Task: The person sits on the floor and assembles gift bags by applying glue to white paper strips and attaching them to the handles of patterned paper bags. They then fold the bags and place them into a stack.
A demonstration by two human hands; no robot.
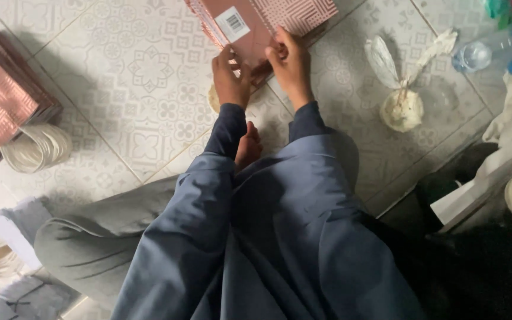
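Gripping the near edge of a stack of pink paper bags point(256, 26), both hands work side by side on the tiled floor point(131, 71). The left hand point(230, 80) has its fingers point(225, 59) curled shut on the lower left of the stack, and the right hand point(290, 62) pinches the same edge just beside it, fingers closed on the paper. A white barcode label point(233, 24) sits on the top bag just beyond the left fingers. Nearer than the hands, a bare foot point(248, 147) rests between the blue sleeves. Right of the fingers stands a knotted plastic bag of white stuff point(402, 104), and farther right a clear plastic bottle point(484, 53). Far left of the fingers lie another pile of pink bags point(1, 95) and a coil of white cord point(37, 148).
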